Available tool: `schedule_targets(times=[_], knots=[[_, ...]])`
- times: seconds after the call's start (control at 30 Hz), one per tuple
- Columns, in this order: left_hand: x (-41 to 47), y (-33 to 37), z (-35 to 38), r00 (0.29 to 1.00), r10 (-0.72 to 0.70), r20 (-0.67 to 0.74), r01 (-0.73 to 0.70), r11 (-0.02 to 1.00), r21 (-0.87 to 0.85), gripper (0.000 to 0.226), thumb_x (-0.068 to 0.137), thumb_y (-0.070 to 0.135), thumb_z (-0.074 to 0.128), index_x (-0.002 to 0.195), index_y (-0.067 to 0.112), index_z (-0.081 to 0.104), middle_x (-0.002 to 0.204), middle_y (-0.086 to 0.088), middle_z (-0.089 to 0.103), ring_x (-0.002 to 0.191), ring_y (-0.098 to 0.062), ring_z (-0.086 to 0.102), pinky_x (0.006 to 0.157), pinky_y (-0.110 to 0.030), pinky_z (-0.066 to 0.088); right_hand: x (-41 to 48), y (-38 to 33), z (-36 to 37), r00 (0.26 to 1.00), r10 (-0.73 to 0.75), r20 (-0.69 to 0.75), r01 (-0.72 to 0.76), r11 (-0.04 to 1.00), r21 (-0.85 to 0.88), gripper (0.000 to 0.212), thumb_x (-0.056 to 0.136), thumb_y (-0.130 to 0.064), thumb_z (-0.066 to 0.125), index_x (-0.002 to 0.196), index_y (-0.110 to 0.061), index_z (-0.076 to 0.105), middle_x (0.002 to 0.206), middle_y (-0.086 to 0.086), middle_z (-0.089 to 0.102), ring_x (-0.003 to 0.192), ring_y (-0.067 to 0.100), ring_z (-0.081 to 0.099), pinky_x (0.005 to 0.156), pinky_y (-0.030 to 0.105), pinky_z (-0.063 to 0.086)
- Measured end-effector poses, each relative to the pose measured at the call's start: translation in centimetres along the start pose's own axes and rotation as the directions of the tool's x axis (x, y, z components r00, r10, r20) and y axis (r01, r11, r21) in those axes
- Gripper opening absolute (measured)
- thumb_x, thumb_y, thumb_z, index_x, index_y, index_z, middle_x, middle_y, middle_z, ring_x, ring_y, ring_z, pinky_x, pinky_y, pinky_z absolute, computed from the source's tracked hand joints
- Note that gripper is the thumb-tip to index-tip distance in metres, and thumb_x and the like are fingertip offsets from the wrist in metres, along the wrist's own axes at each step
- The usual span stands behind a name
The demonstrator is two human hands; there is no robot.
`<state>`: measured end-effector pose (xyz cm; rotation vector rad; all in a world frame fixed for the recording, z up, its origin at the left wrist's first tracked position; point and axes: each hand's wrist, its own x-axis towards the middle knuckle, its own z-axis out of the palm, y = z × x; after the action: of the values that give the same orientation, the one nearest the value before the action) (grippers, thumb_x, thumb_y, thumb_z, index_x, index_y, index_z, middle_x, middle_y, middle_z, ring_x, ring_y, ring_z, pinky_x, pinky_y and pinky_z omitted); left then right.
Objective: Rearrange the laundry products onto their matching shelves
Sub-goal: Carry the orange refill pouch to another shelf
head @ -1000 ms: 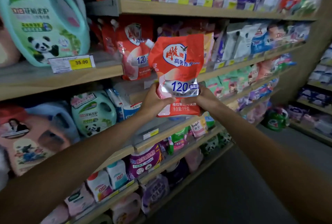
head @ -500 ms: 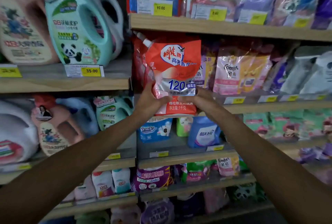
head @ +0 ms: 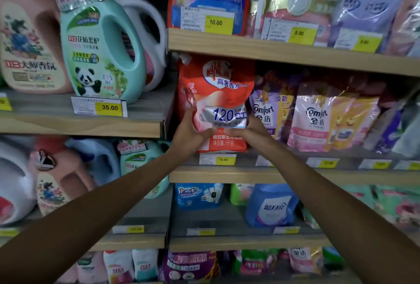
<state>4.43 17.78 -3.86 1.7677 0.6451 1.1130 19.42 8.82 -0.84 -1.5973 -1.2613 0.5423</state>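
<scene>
The red pouch (head: 216, 92) stood upright directly above the 14.90 price tag (head: 217, 159), w/ its btm edge just over that tag, at the level of the shelf (head: 295, 175). I cannot tell if it already rested fully on the board.

Its look: glossy red-orange film, a white spout cap at the upper left corner, a white and blue round logo near the top, pink blossoms down the left side, and a silver band w/ a big blue "120". Below the band there were white Chin. characters.

The left hand (head: 189, 132) gripped the lower left edge, thumb on the front. The right hand (head: 251, 132) gripped the lower right edge, fingers curled on the film.

Above and right of the tag stood the Comfort pouches (head: 318, 115), just beside the red one. Up and left of the tag stood the teal panda bottle (head: 100, 56).
</scene>
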Motion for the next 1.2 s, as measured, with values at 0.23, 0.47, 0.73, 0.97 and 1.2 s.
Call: schedule_targets(times=[0.23,0.47,0.73,0.97,1.2], knots=[[1.8,-2.1,0.3,0.998,-0.007,0.064,0.006,1.0,0.009,0.07,0.082,0.007,0.07,0.141,0.018,0.033,0.118,0.004,0.059,0.098,-0.008,0.063,0.078,-0.026,0.057,2.7,3.2,1.3,0.998,-0.048,-0.045,0.05,0.997,0.051,0.053,0.075,-0.001,0.076,0.123,-0.012,0.058,0.116,0.003,0.067,0.103,0.015,0.062,0.095,0.03,0.047],[2.5,-2.8,0.7,0.997,-0.041,0.07,0.035,0.995,0.09,0.082,0.08,-0.006,0.068,0.146,0.012,0.024,0.118,0.005,0.058,0.107,-0.013,0.059,0.078,-0.017,0.055,5.1,5.3,2.0,0.999,-0.04,-0.009,0.039,0.996,-0.08,0.049,0.065,-0.014,0.085,0.105,-0.028,0.062,0.109,-0.003,0.07,0.106,0.018,0.065,0.099,0.041,0.049],[1.9,-2.5,1.0,0.998,-0.053,0.015,0.052,0.995,0.084,0.08,0.082,0.005,0.07,0.142,0.006,0.017,0.129,-0.001,0.049,0.116,-0.009,0.051,0.086,-0.009,0.048,3.9,5.4,1.7,0.987,-0.128,0.092,0.133,0.99,-0.05,0.058,0.074,-0.008,0.079,0.126,-0.009,0.051,0.108,-0.006,0.064,0.089,-0.007,0.058,0.071,-0.002,0.042],[1.1,-2.6,1.2,0.991,0.06,-0.119,-0.033,0.976,0.215,0.073,0.084,0.025,0.07,0.142,0.014,0.026,0.124,0.011,0.051,0.113,-0.006,0.053,0.09,-0.02,0.045,3.3,5.8,1.7,0.989,-0.133,-0.06,0.13,0.99,-0.063,0.043,0.089,-0.044,0.06,0.128,-0.029,0.049,0.116,-0.009,0.063,0.109,0.011,0.058,0.1,0.037,0.046],[-0.1,-2.3,1.8,0.982,0.066,-0.176,0.007,0.923,0.385,0.081,0.083,0.04,0.068,0.146,0.023,0.019,0.136,0.01,0.052,0.119,-0.013,0.054,0.089,-0.025,0.041,2.5,5.2,1.6,0.991,-0.119,-0.059,0.104,0.972,-0.21,0.05,0.089,-0.051,0.054,0.133,-0.028,0.045,0.126,-0.005,0.062,0.116,0.018,0.058,0.097,0.039,0.047]])
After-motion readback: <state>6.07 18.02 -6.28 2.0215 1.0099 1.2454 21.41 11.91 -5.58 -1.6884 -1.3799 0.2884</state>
